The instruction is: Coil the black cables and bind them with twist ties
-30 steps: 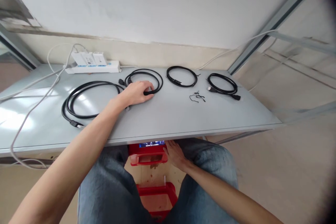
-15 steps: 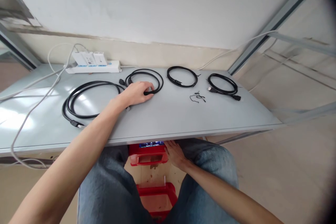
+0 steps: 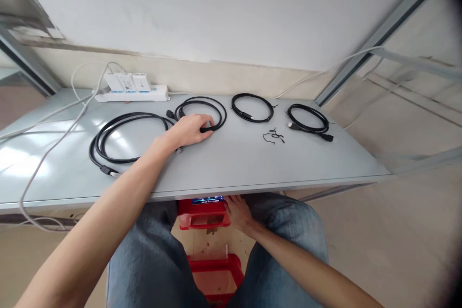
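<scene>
Pale wall [image 3: 224, 14] at the back; against it, a smooth grey metal-framed counter [image 3: 234, 163], glare on its left end. Seated person in faded blue jeans [image 3: 299, 236], knees under the front edge.

Four black cable coils run left to right. First, a large loose black cable loop [image 3: 137, 114] with its plug toward the front edge; the left forearm crosses over its right part. Second, a black double-looped cable coil [image 3: 218, 126], lying left of the counter's middle, near the back. Third, a thin round black cable coil [image 3: 246, 115], plug lying along its near side. Fourth, a tight oval black cable coil [image 3: 310, 128], far right. A small tangle of thin black ties [image 3: 275, 135] lies just in front of the gap between the last two.

Left hand [image 3: 195, 130]: palm down on the second coil, fingers curled over its near side; cannot tell whether they grip or merely rest. Right hand [image 3: 240, 214]: low, below the counter edge, fingers extended, beside a red plastic box [image 3: 205, 221] bearing a lit screen [image 3: 208, 199]. Contact with the screen unclear.

Back left: white power strip [image 3: 155, 93], three white adapters [image 3: 127, 82] plugged in.
</scene>
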The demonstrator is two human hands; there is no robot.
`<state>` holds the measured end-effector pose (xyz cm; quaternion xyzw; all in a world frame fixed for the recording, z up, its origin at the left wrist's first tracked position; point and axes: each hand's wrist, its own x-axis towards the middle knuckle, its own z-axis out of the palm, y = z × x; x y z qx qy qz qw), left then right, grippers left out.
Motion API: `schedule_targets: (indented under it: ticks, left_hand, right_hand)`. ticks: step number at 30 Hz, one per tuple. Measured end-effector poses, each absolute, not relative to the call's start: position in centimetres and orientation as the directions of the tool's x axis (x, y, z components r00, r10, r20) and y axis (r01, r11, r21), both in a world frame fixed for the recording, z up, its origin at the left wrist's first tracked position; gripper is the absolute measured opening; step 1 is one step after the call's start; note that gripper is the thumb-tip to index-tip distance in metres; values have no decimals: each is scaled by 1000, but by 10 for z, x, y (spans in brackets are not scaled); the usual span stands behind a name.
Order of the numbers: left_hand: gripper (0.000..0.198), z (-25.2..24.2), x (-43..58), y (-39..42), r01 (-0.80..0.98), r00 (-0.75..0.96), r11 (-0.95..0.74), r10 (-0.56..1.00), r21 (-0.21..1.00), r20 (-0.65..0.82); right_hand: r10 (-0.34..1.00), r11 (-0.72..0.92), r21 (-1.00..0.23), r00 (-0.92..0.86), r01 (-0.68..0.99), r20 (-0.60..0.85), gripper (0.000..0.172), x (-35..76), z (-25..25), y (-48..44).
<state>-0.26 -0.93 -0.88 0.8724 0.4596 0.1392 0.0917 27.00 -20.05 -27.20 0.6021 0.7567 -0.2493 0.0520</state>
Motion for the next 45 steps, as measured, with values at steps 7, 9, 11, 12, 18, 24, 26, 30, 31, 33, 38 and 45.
schedule_targets:
  ticks: [7, 9, 11, 12, 18, 24, 26, 30, 31, 33, 38, 45]
  left_hand:
    - [41, -8, -3, -11, 779, 543, -561, 827, 279, 148]
    - [40, -8, -3, -11, 778, 547, -566, 824, 273, 150]
    - [40, -8, -2, -11, 777, 549, -568, 822, 271, 151]
    - [40, -8, -2, -10, 776, 549, -568, 822, 272, 150]
    - [37, -10, -3, -9, 771, 553, -576, 817, 273, 162]
    - [37, -10, -3, -9, 771, 554, -576, 817, 272, 160]
    - [38, -10, -3, -9, 772, 554, -574, 818, 274, 153]
    - [38, -10, -2, -9, 768, 553, -576, 817, 281, 164]
    - [38, -11, -2, -10, 766, 554, -577, 816, 282, 165]
    - [37, -11, -1, -10, 764, 558, -580, 814, 283, 164]
    - [37, -10, -2, -10, 740, 563, -601, 799, 303, 212]
    - [36, -8, -5, -7, 709, 553, -607, 795, 359, 251]
  right_hand:
    - [893, 136, -337, -263, 931, -364, 57, 273, -274, -196]
    - [892, 130, -347, -262, 929, -368, 59, 276, -273, -198]
    - [887, 131, -350, -268, 927, -377, 62, 278, -273, -200]
    - [884, 131, -348, -268, 928, -382, 63, 279, -273, -200]
    - [882, 132, -339, -266, 932, -389, 65, 277, -272, -201]
    - [893, 95, -337, -230, 937, -388, 69, 279, -264, -203]
    - [892, 81, -340, -220, 937, -395, 72, 278, -259, -206]
    - [897, 204, -339, -314, 919, -312, 78, 271, -233, -224]
    - [880, 302, -369, -405, 879, -246, 76, 268, -219, -230]
    - [792, 544, -434, -610, 718, -17, 58, 265, -181, -241]
    - [518, 842, -292, -531, 453, 670, 32, 260, -43, -211]
    - [776, 601, -699, -74, 388, 626, 23, 242, 28, -13]
